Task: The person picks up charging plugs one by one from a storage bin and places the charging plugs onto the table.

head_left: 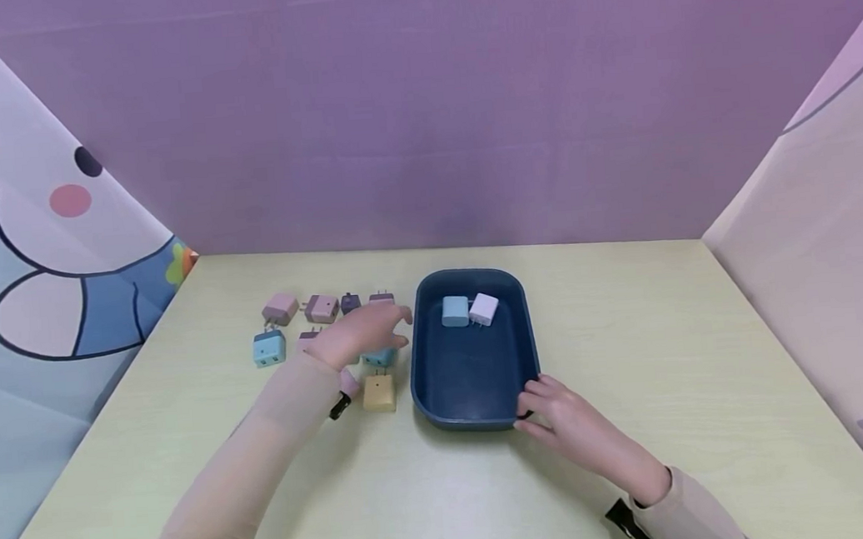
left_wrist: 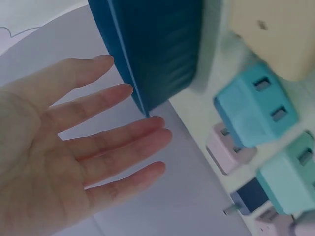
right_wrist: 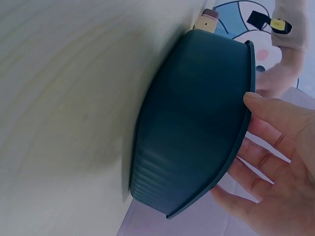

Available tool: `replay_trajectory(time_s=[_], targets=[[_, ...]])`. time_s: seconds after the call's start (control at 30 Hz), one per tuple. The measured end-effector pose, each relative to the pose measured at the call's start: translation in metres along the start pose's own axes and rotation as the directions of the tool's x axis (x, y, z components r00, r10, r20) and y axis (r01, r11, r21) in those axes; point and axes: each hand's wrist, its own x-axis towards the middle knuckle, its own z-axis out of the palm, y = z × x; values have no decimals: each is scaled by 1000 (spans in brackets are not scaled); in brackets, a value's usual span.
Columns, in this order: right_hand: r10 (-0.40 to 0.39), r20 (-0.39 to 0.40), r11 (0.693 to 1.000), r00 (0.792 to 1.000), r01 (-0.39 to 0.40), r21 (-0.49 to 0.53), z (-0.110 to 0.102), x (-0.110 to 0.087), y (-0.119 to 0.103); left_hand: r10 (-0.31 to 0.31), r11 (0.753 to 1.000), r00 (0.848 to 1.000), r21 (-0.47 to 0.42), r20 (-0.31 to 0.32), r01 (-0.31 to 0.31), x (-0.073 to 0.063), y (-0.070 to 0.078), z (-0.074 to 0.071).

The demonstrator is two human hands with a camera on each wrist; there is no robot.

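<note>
A dark blue plastic tray (head_left: 477,383) lies on the table with a light blue charger plug (head_left: 455,311) and a white charger plug (head_left: 484,308) inside, near its far end. My right hand (head_left: 566,423) holds the tray's near right corner, thumb and fingers at the rim (right_wrist: 248,118). Left of the tray, my left hand (head_left: 361,333) hovers over a group of charger plugs, palm empty, fingers (left_wrist: 133,91) extended toward the tray's rim. Under and around it are a blue plug (head_left: 380,357), a yellow plug (head_left: 379,393) and a dark plug (head_left: 350,302); some are partly hidden by the hand.
Farther left lie pink plugs (head_left: 280,308) and another blue plug (head_left: 268,348), prongs pointing various ways. A purple cloth wall (head_left: 436,119) rises behind the pale table (head_left: 631,331), and printed panels stand on both sides.
</note>
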Motion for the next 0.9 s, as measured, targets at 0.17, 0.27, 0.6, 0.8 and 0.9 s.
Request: replay_trajectory(time_s=[0.17, 0.27, 0.6, 0.8, 0.9], targets=[[9, 10, 1000, 1000, -9, 11, -1, 1, -1, 17, 1000, 1000, 11, 17, -17, 11, 7, -3], [15, 13, 1000, 1000, -15, 15, -1, 1, -1, 23, 1000, 999, -1, 29, -23, 16, 13, -5], [36, 34, 999, 999, -37, 23, 1, 1, -1, 8, 1000, 999, -14, 52, -7, 40, 26, -15], [35, 36, 999, 999, -36, 18, 1, 2, -1, 21, 1000, 997, 19, 71, -23, 54, 30, -19], [33, 33, 999, 999, -34, 15, 1, 2, -1, 26, 999, 997, 33, 76, -28, 61, 33, -21]])
